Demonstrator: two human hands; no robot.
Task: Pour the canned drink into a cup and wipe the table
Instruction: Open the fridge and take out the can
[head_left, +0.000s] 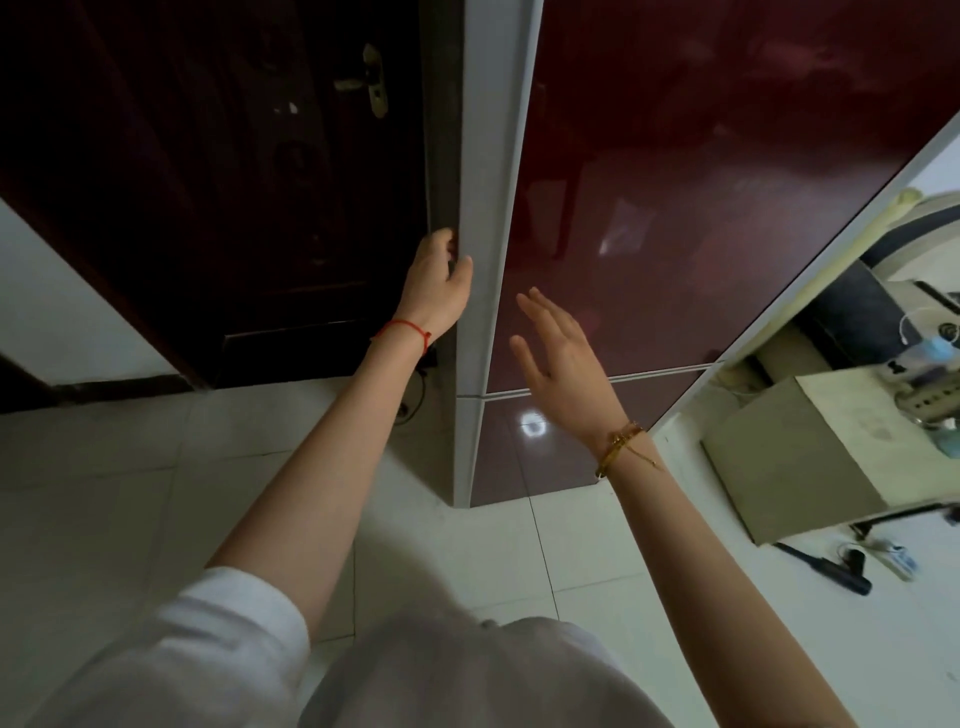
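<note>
You stand before a dark red refrigerator (675, 208); no can or cup is in view. Your left hand (439, 275) grips the grey edge of its door, fingers curled round it. Your right hand (563, 358) hovers near the door front, fingers straight, holding nothing.

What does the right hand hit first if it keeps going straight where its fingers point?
Most likely the glossy dark red fridge door. The right hand is open, fingers pointing up and forward at that panel, nothing visible between. The gap is hard to judge from one view. The left hand grips the door's grey edge.
</note>
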